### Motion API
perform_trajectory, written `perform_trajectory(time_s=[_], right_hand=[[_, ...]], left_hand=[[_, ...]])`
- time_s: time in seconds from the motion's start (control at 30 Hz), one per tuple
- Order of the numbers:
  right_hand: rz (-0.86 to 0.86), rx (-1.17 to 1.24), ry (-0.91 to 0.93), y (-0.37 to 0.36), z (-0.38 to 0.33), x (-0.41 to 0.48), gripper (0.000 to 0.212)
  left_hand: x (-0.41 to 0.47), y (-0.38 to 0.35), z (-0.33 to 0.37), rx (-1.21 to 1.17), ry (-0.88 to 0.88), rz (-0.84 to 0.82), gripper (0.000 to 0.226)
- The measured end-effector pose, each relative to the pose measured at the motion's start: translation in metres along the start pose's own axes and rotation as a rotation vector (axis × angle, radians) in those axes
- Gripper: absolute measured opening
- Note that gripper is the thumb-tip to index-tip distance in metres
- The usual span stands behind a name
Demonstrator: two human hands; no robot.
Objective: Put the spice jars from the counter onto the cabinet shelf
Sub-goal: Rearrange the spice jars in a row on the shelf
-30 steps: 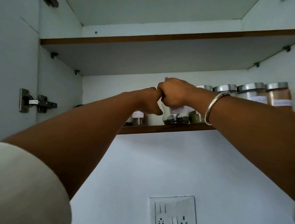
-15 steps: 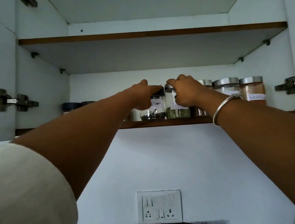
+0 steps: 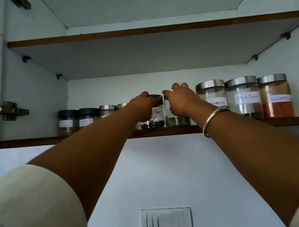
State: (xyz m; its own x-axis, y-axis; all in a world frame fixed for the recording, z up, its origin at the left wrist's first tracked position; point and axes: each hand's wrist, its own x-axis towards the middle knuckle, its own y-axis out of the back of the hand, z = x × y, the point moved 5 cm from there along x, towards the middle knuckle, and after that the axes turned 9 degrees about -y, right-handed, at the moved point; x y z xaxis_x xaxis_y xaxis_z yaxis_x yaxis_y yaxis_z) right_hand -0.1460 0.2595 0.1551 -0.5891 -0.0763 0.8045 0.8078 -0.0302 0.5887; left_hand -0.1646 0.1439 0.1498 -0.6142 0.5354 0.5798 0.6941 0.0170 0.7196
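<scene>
Both my arms reach up to the lower cabinet shelf (image 3: 163, 130). My left hand (image 3: 142, 106) grips a small glass jar of black peppercorns (image 3: 154, 120) with a dark lid, standing on the shelf. My right hand (image 3: 180, 100) grips the neighbouring jar of green dried herbs (image 3: 177, 121), also standing on the shelf; its lid is hidden by my fingers. The two jars stand side by side, touching or nearly so.
Two dark-lidded jars (image 3: 67, 122) and steel-lidded jars stand to the left. Three taller steel-lidded jars (image 3: 243, 99), one with red powder (image 3: 275, 97), stand on the right. An upper shelf (image 3: 141, 30) hangs above. A door hinge (image 3: 9, 110) is at left, a wall socket (image 3: 166, 221) below.
My hands were pressed together over the jars; they have spread apart, each now on its own jar set on the shelf. The view has shifted, showing more jars on the left.
</scene>
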Motion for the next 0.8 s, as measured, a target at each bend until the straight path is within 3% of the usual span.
perform_trajectory(time_s=[0.13, 0.37, 0.57, 0.8], right_hand=[[-0.067, -0.034, -0.01, -0.009, -0.006, 0.017, 0.056], [-0.243, -0.176, 0.037, -0.031, -0.02, 0.043, 0.039], [-0.348, -0.17, 0.005, -0.064, -0.017, 0.071, 0.046], [-0.466, -0.382, 0.053, -0.086, -0.026, 0.105, 0.056]], left_hand=[[0.019, -0.015, -0.012, 0.032, 0.013, -0.065, 0.079], [0.049, -0.042, -0.03, 0.039, 0.025, -0.14, 0.074], [0.062, -0.062, -0.052, 0.031, 0.013, -0.235, 0.078], [0.076, -0.064, -0.069, 0.022, -0.022, -0.35, 0.069]])
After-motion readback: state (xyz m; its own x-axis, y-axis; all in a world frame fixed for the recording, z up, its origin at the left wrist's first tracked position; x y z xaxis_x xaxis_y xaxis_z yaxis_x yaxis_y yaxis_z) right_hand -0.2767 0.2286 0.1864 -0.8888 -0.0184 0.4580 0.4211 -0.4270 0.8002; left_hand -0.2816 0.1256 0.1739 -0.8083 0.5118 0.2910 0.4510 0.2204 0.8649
